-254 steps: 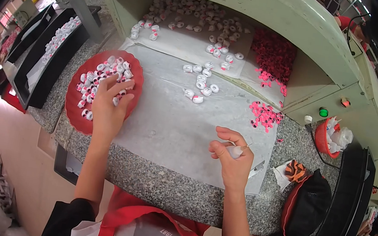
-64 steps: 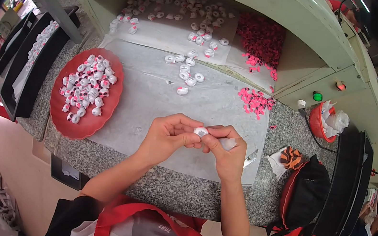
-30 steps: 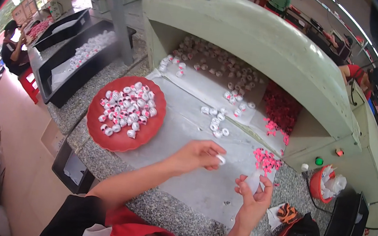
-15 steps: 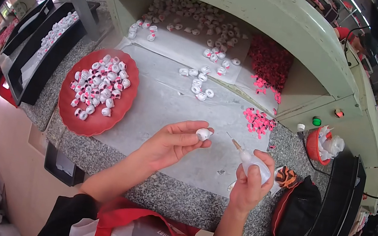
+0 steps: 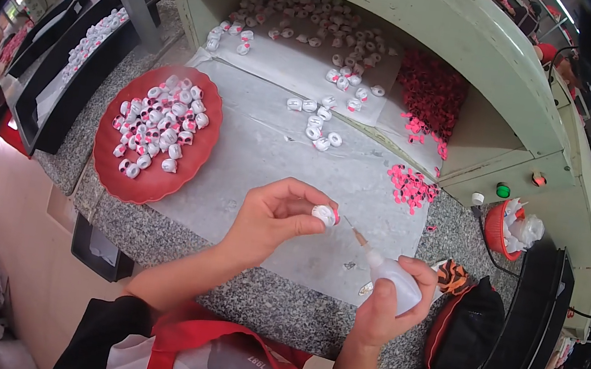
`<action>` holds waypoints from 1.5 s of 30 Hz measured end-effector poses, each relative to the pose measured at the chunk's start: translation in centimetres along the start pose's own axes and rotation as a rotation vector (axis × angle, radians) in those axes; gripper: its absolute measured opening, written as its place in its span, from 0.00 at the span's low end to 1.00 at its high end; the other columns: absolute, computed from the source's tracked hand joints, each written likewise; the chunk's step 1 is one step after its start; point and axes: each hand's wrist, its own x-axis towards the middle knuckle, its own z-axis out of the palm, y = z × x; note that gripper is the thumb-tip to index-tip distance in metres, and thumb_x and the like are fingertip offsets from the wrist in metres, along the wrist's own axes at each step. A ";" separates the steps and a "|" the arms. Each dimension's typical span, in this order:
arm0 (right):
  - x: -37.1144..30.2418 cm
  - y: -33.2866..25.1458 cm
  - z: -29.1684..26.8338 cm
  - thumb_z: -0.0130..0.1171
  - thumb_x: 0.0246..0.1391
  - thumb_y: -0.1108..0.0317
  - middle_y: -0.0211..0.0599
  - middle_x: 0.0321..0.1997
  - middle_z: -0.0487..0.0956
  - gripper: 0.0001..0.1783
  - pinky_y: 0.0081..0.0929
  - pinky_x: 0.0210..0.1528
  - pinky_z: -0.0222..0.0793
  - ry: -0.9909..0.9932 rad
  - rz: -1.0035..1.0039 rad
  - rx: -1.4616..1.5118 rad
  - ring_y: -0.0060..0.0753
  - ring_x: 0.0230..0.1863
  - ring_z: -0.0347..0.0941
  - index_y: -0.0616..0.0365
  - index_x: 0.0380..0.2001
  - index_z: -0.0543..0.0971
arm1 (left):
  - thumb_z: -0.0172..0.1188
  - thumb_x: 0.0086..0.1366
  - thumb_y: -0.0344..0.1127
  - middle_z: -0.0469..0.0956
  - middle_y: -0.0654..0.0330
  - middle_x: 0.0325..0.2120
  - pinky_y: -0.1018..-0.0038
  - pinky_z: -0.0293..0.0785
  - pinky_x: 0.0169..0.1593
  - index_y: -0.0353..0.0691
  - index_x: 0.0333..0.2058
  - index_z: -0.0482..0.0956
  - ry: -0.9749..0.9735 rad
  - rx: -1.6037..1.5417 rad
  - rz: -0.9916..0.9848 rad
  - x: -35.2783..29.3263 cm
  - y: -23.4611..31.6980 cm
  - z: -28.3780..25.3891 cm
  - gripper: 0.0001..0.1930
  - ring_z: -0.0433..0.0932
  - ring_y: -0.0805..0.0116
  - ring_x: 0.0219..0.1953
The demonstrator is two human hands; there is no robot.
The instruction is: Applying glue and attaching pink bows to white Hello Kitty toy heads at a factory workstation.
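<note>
Head view, single entry. Left hand (image 5: 272,215): fingers closed around a small white cap piece (image 5: 324,214) with a pink spot, held just above the grey sheet (image 5: 255,149) on the speckled stone surface (image 5: 270,309). Right hand (image 5: 390,303): clamped on a small white squeeze bottle (image 5: 394,278), its thin nozzle tilted up-left toward the cap piece, tip near but not touching. To the left, a red round tray (image 5: 109,175) heaped with white-and-pink pieces. Beyond the hands, loose white pieces (image 5: 319,124) scattered on the sheet and inside the green shelf recess (image 5: 317,29); a pile of pink bits (image 5: 410,185) to the right. Right edge: black and red bag (image 5: 468,329), small red basket (image 5: 497,228). Nothing lies between the hands and the tray.
</note>
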 end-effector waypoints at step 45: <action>0.0 -0.6 0.0 0.57 0.36 0.81 0.39 0.24 0.75 0.14 0.24 0.19 0.67 -0.326 -0.364 -0.314 0.32 0.17 0.71 0.66 0.30 0.68 | 0.54 0.49 0.15 0.73 0.50 0.41 0.71 0.71 0.46 0.31 0.40 0.68 0.056 -0.059 -0.129 0.0 0.7 0.5 0.17 0.73 0.61 0.45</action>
